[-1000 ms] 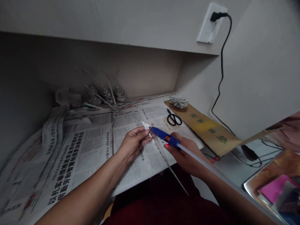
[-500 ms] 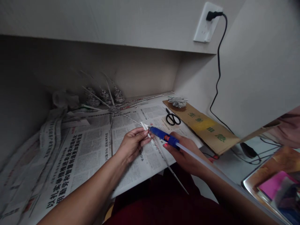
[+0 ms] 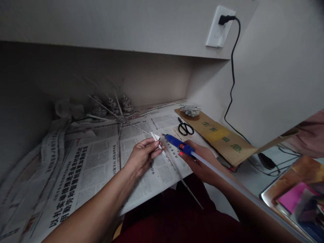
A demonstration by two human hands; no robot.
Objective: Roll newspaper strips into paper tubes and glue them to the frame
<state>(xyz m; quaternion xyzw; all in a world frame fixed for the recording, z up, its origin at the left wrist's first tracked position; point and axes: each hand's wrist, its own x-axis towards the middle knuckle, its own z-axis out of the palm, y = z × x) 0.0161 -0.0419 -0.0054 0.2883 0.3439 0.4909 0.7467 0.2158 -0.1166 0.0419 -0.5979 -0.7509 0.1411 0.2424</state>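
My left hand (image 3: 145,152) pinches a rolled paper stick (image 3: 156,137) whose loose white corner stands up at the top end. The stick's thin lower length (image 3: 191,192) slants down past the table's front edge. My right hand (image 3: 202,160) is wrapped round a blue hot glue gun (image 3: 178,143) with a red light showing and a long clear glue stick (image 3: 217,170) out of its back. The gun's nozzle points at the paper corner, a small gap away from it. Black scissors (image 3: 185,128) lie beyond the gun.
Newspaper (image 3: 101,155) covers the table. Joined paper sticks (image 3: 123,119) spread out at the back before several woven cones (image 3: 127,103). Flattened cardboard (image 3: 217,135) lies right, bearing a crumpled grey bundle (image 3: 190,110). A black cord (image 3: 233,77) hangs from the wall socket (image 3: 218,32).
The glue gun's nozzle has drawn back slightly to the right, off the paper corner. My left hand keeps its pinch on the stick. The view has shifted a little.
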